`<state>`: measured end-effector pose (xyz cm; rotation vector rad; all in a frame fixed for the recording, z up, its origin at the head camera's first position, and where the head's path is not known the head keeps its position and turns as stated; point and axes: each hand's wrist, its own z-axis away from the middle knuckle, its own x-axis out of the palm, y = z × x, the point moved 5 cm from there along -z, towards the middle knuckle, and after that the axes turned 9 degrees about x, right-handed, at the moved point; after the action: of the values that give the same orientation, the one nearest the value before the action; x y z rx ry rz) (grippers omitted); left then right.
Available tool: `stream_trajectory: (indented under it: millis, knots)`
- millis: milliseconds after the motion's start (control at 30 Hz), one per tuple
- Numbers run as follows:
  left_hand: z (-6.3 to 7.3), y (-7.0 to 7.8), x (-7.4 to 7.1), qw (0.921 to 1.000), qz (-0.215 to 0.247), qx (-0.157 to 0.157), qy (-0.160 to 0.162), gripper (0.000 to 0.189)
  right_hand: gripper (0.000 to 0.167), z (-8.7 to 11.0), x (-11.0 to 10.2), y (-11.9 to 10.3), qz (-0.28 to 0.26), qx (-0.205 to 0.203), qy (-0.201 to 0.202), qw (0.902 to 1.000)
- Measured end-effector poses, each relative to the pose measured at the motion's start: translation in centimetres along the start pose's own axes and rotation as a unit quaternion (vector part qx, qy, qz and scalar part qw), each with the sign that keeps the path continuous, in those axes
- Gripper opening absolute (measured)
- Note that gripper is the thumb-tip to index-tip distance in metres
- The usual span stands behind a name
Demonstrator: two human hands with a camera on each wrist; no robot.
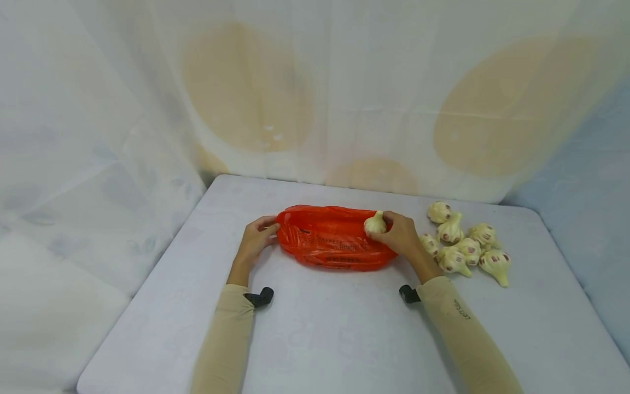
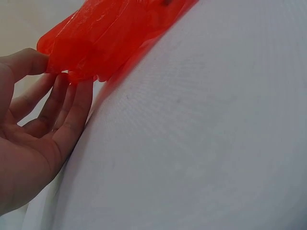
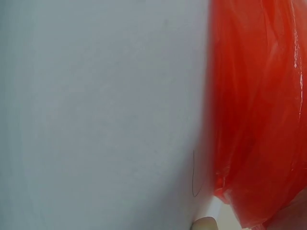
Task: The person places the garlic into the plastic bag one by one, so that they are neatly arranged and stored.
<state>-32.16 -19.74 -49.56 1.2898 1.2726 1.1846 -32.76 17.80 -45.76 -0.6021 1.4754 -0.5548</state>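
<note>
Head view: my right fingers (image 1: 394,218) grip a garlic bulb (image 1: 375,224) at the red bag's (image 1: 334,258) right end — loose bulbs (image 1: 452,260) lie unbagged, most work ahead, I judge.
Left wrist view: my left fingers (image 2: 79,109) pinch the bag's edge. Right wrist view: bag against the surface (image 3: 100,115) — grip unseen.

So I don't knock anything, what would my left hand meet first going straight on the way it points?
Probably the red bag; your left hand touches its left end, though depth is unclear.
</note>
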Motion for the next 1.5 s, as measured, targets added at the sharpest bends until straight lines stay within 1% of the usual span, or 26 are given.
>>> stream_trajectory:
  millis: [267,300,467,500,533,733,967,1167,1333,1400,1500]
  knots:
    - [0.2,0.1,-0.3,0.9999,0.001,-0.01,-0.004,0.034,0.072,0.1,0.0,-0.4,0.003,0.002,-0.006,1.0]
    - [0.3,0.4,-0.3,0.9999,0.004,-0.012,-0.006,0.034,0.073,0.2,0.0,-0.4,0.005,0.003,-0.006,1.0]
    - [0.4,0.7,-0.4,0.9999,-0.001,-0.011,-0.005,0.032,0.076,0.3,-0.2,-0.7,0.005,0.013,-0.008,0.9999]
    - [0.5,0.7,-0.4,0.9999,-0.005,-0.01,-0.003,0.031,0.075,0.3,-0.3,-0.7,0.004,0.011,-0.006,0.9999]
    - [0.4,0.4,-0.4,0.9999,-0.007,-0.007,-0.001,0.03,0.074,0.2,-0.3,-0.7,0.002,0.009,-0.004,1.0]
    - [0.4,0.6,-0.4,0.9998,-0.016,-0.009,-0.001,0.032,0.064,0.2,-0.6,-1.2,-0.006,-0.017,0.021,0.9996]
    - [0.3,0.4,-0.5,0.9999,-0.01,-0.012,-0.002,0.033,0.062,0.6,-1.3,-2.1,-0.019,-0.029,0.031,0.9989]
    - [0.2,0.4,-0.6,0.9998,-0.013,-0.015,0.0,0.034,0.06,1.2,-2.9,-3.0,-0.02,-0.037,0.048,0.998]
    - [0.3,0.5,-0.4,0.9998,-0.012,-0.014,0.001,0.032,0.06,1.2,-5.0,-3.2,-0.045,-0.052,0.067,0.9953]
    - [0.3,0.5,-0.4,0.9998,-0.012,-0.013,0.0,0.033,0.059,1.2,-6.0,-3.2,-0.045,-0.054,0.078,0.9945]
    - [0.2,0.5,-0.4,0.9998,-0.017,-0.01,-0.002,0.034,0.059,1.1,-7.5,-2.8,-0.034,-0.04,0.096,0.994]
